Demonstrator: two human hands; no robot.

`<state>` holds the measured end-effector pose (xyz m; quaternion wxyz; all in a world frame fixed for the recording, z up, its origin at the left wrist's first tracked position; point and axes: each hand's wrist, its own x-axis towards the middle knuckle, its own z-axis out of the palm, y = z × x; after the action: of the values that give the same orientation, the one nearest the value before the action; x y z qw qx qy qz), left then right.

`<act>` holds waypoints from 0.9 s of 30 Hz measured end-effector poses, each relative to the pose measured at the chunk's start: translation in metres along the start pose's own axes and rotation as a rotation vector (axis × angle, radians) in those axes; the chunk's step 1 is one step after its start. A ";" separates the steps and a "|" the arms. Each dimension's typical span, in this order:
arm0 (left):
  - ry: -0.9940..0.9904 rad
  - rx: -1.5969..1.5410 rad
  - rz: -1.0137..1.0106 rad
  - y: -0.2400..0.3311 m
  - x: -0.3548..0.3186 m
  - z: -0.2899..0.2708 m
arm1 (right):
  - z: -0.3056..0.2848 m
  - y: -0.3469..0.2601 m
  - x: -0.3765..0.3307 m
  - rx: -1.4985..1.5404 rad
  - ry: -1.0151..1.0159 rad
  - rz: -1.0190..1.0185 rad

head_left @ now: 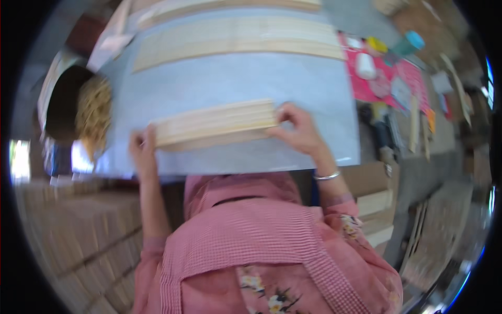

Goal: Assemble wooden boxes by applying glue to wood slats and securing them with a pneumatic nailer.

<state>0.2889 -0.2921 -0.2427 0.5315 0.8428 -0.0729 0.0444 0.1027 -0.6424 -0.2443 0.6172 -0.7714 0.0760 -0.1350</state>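
Observation:
A short bundle of thin, pale wooden strips (214,122) spans the space between my hands, just above the near part of the white tabletop (230,78). Its left end is pinched in my left hand (143,145). My right hand (299,127), with a silver bangle at the wrist, grips the right end between thumb and fingers. The bundle tilts slightly, its right end farther from me. Motion blur hides whether its underside touches the table.
A long row of similar strips (235,37) lies across the table's far part, with more behind it. Left stands a dark round container beside tan stringy material (94,112). On the right, a pink cloth (374,78) bears a white bottle (365,66) and a teal cup (410,43).

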 end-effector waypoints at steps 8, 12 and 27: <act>-0.106 0.434 0.639 0.084 -0.017 0.040 | -0.094 -0.011 -0.033 -0.281 0.352 -0.155; -0.354 0.496 0.773 0.126 -0.038 0.076 | -0.219 0.032 -0.070 -0.696 0.885 -0.037; -0.766 0.748 0.595 0.145 -0.039 0.118 | -0.464 0.124 -0.230 -1.214 1.221 0.759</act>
<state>0.2257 -0.4569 -0.1705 0.1002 0.8718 -0.4706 -0.0925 -0.2500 -1.0379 -0.2979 -0.0342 -0.6805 0.6903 -0.2432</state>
